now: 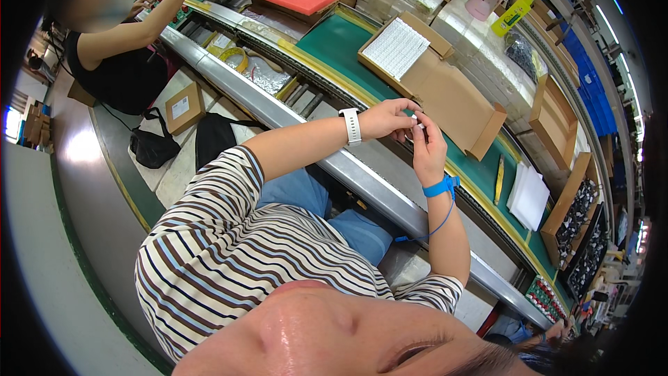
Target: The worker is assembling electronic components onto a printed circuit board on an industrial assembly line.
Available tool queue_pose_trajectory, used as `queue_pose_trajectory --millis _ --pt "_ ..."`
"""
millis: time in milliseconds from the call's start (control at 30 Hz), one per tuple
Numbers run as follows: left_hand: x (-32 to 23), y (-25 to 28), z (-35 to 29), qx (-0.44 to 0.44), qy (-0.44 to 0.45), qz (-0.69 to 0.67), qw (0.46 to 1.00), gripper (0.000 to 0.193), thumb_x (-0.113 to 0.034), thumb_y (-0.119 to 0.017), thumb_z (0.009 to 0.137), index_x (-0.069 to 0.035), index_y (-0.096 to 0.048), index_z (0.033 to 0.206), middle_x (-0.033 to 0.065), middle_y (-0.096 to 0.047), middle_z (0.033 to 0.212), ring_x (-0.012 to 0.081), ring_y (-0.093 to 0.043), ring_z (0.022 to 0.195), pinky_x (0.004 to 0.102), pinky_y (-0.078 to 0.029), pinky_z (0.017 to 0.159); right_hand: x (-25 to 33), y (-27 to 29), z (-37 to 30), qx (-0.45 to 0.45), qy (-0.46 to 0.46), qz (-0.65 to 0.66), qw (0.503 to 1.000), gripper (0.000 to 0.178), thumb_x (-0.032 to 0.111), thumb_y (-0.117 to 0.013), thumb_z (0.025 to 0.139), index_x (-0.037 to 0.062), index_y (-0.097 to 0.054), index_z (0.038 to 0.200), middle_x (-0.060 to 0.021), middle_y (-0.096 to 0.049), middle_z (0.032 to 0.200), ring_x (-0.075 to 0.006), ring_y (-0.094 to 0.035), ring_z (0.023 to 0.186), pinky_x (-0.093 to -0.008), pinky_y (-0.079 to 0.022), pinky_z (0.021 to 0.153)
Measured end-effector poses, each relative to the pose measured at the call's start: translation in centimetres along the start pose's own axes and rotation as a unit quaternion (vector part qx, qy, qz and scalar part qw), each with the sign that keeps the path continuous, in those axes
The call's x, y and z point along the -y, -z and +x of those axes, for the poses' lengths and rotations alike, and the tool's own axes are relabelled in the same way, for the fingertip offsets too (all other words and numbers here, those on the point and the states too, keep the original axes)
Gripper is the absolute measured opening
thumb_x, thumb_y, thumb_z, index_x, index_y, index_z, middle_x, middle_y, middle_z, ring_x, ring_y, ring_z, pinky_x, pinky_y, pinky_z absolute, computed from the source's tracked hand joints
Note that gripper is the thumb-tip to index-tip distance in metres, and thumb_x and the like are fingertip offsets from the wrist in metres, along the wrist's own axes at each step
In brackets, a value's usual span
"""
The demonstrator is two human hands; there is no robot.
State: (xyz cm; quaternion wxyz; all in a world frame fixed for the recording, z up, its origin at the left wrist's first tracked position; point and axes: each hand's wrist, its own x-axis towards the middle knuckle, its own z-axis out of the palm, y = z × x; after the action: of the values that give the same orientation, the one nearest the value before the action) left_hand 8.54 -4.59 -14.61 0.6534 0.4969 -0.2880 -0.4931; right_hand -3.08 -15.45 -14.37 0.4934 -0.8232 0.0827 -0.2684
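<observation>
Over the near edge of the workbench, my left hand (390,118) and my right hand (430,147) meet at the fingertips. Both are closed in a pinch around a small white part (416,121), mostly hidden by the fingers; its exact kind cannot be made out. A white watch (351,127) is on my left wrist. A blue wrist strap (441,186) with a thin cord circles my right wrist. Just beyond my hands lies an open cardboard box (449,101), with rows of small white pieces (396,47) filling its far left part.
A yellow-handled tool (499,179) and a stack of white sheets (529,196) lie on the green bench to the right. Farther right, a carton (572,217) contains dark and white small parts. A metal rail (278,115) runs along the near side. Another person (115,63) works at left.
</observation>
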Motion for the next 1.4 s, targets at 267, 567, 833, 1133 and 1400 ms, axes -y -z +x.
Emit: queue_pose_trajectory --millis 267,567,833,1133,1400 --pt "-0.2 0.0 -0.1 0.001 0.008 -0.001 1.0 0.036 -0.016 -0.053 0.086 -0.003 -0.043 0.118 0.0053 -0.059 0.08 0.0109 -0.057 0.067 0.0233 -0.048 0.06 0.3 0.1 0.0 0.001 -0.001 -0.015 1.0 0.02 0.011 -0.052 0.087 0.0002 -0.056 0.104 -0.0107 -0.057 0.089 -0.0176 -0.054 0.072 -0.028 -0.045 0.065" --pt "-0.6 -0.2 -0.2 0.017 0.043 -0.039 0.998 0.035 -0.021 -0.054 0.087 -0.005 -0.044 0.117 0.0047 -0.06 0.079 0.0099 -0.059 0.068 0.022 -0.049 0.061 -0.9 0.7 0.3 0.032 -0.15 0.301 0.941 0.021 0.008 -0.051 0.087 0.0009 -0.053 0.107 -0.0045 -0.058 0.092 -0.0097 -0.053 0.079 -0.0237 -0.046 0.071" --pt "-0.8 -0.4 -0.2 -0.024 0.045 0.051 0.997 0.036 -0.03 -0.047 0.091 -0.004 -0.044 0.116 0.0036 -0.059 0.07 0.0083 -0.055 0.06 0.0196 -0.044 0.052 -0.8 1.0 0.3 0.006 -0.201 0.353 0.914 0.02 0.006 -0.05 0.087 0.0034 -0.054 0.106 -0.0013 -0.056 0.089 -0.0076 -0.051 0.075 -0.0204 -0.043 0.067" --pt "-6.4 5.2 -3.5 -0.176 -0.108 -0.004 0.978 0.043 -0.022 -0.053 0.087 -0.005 -0.039 0.123 0.0029 -0.058 0.077 0.0072 -0.051 0.058 0.0201 -0.043 0.053 -1.2 0.8 0.4 0.001 -0.213 0.299 0.93 0.02 0.007 -0.052 0.086 0.0009 -0.055 0.104 -0.0027 -0.055 0.09 -0.009 -0.052 0.079 -0.0225 -0.045 0.066" --pt "-10.1 22.9 -11.2 -0.389 -0.185 0.341 0.835 0.033 -0.017 -0.057 0.084 -0.005 -0.051 0.114 0.0039 -0.061 0.087 0.0094 -0.055 0.073 0.0217 -0.046 0.065 -1.2 0.5 0.4 0.012 -0.199 0.298 0.933 0.021 0.008 -0.052 0.086 0.0004 -0.055 0.105 -0.0027 -0.055 0.089 -0.0089 -0.052 0.077 -0.0232 -0.047 0.065"
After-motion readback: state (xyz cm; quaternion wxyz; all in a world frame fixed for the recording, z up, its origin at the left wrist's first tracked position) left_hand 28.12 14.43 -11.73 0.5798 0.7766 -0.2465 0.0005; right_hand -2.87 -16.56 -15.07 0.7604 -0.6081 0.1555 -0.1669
